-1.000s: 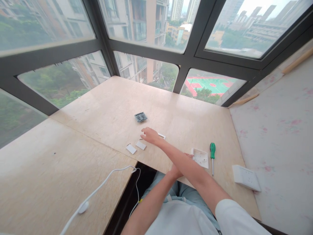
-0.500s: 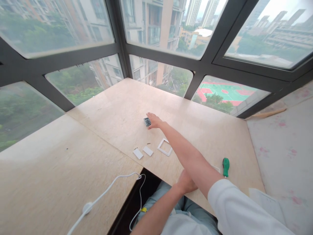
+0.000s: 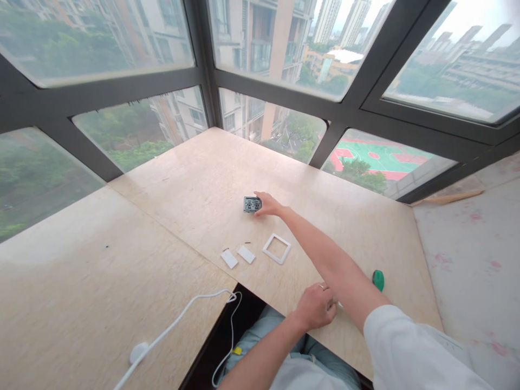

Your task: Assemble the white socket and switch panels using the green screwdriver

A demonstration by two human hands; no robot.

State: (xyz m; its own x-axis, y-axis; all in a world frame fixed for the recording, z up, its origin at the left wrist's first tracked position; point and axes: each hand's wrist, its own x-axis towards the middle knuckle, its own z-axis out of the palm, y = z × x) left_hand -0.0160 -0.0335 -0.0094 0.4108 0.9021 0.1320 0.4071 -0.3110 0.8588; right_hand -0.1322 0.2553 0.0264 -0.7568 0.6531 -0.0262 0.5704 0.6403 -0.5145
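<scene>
My right hand [image 3: 268, 205] is stretched out over the table, thumb and fingers closed round the right edge of a grey wall switch module [image 3: 252, 204], whose detailed face points up. My left hand [image 3: 316, 307] is curled near the table's front edge, under my right forearm, and has a ring on one finger. Whatever it holds is hidden; a sliver of something white shows just beside it. Between my hands and the seam lie a white square frame [image 3: 277, 249] and two white switch rockers [image 3: 229, 259] [image 3: 246, 254], with small dark strips just behind them.
A green screwdriver handle [image 3: 378, 280] shows beyond my right forearm, which hides its shaft. A white cable [image 3: 190, 299] with a round white piece [image 3: 138, 352] crosses the left table part. A dark gap [image 3: 247, 299] opens at the front. Windows border the back; a papered wall stands right.
My right hand has shifted slightly right with the switch module, which is turned and shows more of its face. My left hand has come up and forward from behind the right forearm.
</scene>
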